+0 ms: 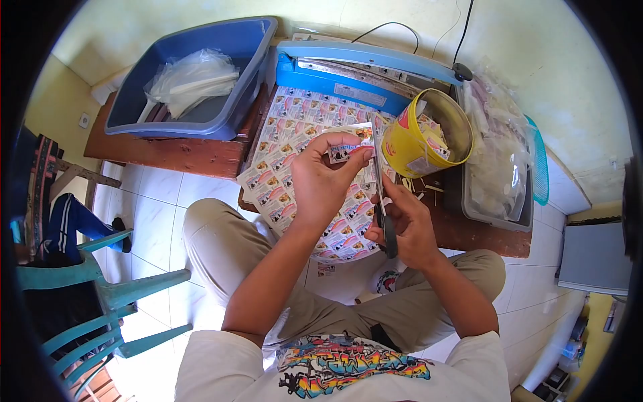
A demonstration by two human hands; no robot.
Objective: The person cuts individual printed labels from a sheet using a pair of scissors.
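Observation:
My left hand (320,184) pinches a small printed label (343,153) between thumb and fingers. In my right hand (410,224) is a pair of scissors (384,228) with dark handles, its blades pointing away from me along the label's right edge. How far apart the blades are, I cannot tell. Beneath both hands spread large sheets of printed labels (278,157), hanging over the table's front edge. Just right of the label stands a yellow bucket (405,144), tilted, with cut label pieces (434,137) inside.
Behind the sheets is a blue sealing machine (348,90) with a long lever. A blue tub (251,87) of clear plastic bags is at left on the wooden table (174,149). At right stands a grey bin (495,224) of plastic packets. A green chair (114,295) and a person's leg are at far left.

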